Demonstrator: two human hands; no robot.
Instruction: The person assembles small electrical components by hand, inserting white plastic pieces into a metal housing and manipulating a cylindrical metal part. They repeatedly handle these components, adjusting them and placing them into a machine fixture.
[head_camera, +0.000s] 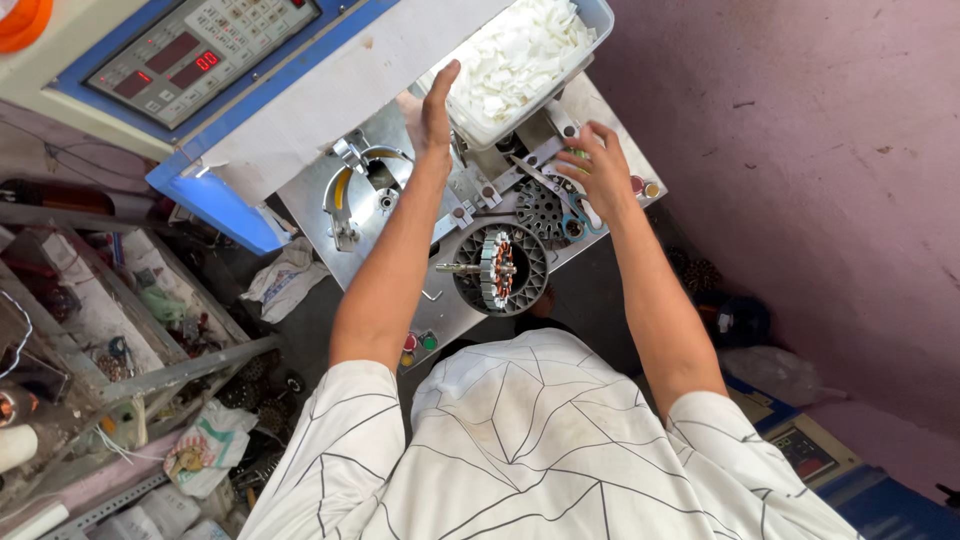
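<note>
A winding machine (400, 215) with a blue control panel (190, 55) fills the table. A wound stator (498, 268) sits mounted at its centre. The left hand (437, 105), grip wide and empty, touches a clear tub of white slips (525, 55). The right hand (600, 170) curls over blue-handled scissors (572, 215); whether it grips them, I cannot tell. No slip is picked up yet.

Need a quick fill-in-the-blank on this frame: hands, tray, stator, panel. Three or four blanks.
1. The left hand reaches up to the clear tray filled with ____ paper slips.
2. The right hand rests by scissors with ____ handles.
3. The ring-shaped stator sits on the ____ machine plate.
4. The control panel shows ____ digits.

Missing words: white; blue; metal; red
</note>
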